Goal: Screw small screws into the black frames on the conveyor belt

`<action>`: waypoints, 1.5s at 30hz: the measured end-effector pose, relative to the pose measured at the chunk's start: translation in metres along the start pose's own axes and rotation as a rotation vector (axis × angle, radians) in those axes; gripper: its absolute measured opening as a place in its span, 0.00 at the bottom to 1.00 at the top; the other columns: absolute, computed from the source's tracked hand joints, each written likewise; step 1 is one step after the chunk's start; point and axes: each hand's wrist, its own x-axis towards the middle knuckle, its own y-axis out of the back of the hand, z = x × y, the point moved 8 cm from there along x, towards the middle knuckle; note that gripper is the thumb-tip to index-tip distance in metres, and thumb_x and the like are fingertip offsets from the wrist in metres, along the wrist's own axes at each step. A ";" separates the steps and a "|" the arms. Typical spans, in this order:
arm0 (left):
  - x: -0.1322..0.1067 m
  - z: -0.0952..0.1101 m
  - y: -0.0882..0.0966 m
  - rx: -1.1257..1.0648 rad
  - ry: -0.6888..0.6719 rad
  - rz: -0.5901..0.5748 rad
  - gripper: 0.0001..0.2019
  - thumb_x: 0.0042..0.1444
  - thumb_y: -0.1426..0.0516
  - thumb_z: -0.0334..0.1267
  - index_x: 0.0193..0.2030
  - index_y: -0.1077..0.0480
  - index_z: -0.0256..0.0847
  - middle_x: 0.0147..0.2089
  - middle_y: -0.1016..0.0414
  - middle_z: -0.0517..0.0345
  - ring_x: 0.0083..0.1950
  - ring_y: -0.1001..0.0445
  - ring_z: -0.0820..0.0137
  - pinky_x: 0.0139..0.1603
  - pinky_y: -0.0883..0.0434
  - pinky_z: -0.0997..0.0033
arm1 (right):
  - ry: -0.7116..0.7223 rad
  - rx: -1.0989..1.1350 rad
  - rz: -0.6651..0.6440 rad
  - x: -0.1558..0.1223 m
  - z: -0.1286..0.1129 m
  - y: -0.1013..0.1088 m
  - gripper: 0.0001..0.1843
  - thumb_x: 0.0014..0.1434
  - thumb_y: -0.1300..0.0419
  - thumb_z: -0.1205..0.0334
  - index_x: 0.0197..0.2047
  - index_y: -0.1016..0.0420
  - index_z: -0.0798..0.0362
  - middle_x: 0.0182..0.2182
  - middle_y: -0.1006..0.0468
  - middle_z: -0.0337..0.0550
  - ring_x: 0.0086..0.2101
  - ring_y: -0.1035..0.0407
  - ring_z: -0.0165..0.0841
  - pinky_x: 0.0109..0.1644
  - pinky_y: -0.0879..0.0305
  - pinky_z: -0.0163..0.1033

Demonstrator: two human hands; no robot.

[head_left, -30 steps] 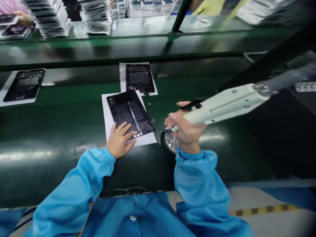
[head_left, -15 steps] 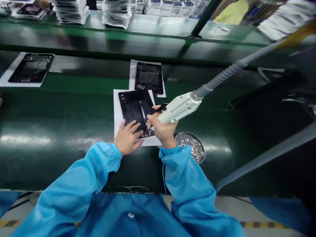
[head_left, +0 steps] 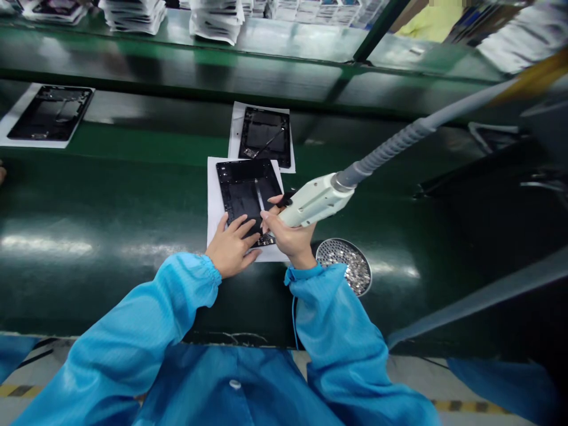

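Observation:
A black tablet housing [head_left: 242, 195] lies on a white sheet [head_left: 213, 207] on the green bench. My left hand [head_left: 233, 245] rests on its near end, fingers spread flat over the lower left part. In my right hand [head_left: 295, 239] is a pale green handheld tool [head_left: 313, 201] with a grey ribbed hose, tilted up to the right. Its tip points at the near right end of the housing, by small shiny parts [head_left: 266, 239]; my fingers hide the tip itself. Beside my right wrist stands a round dish [head_left: 366, 275] of small shiny metal pieces [head_left: 348, 263].
Just behind is another tablet housing [head_left: 266, 133] on a white sheet, and one more housing [head_left: 51, 112] lies far left. Stacks of white-wrapped items [head_left: 217, 21] fill the back shelf. The grey hose [head_left: 394, 145] crosses the upper right. Part of another person's hand [head_left: 2, 173] shows at the left edge.
The tool's hose end has swung slightly left and down, with my right hand still around it. My left hand stays on the housing. The whole view has shifted a little.

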 end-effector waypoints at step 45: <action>-0.007 -0.262 0.215 -0.146 0.921 0.823 0.10 0.47 0.40 0.34 0.33 0.38 0.38 0.24 0.32 0.66 0.27 0.29 0.72 0.26 0.32 0.76 | -0.060 -0.104 0.220 -0.023 -0.029 0.061 0.11 0.50 0.36 0.61 0.39 0.25 0.54 0.16 0.30 0.33 0.17 0.34 0.29 0.24 0.31 0.37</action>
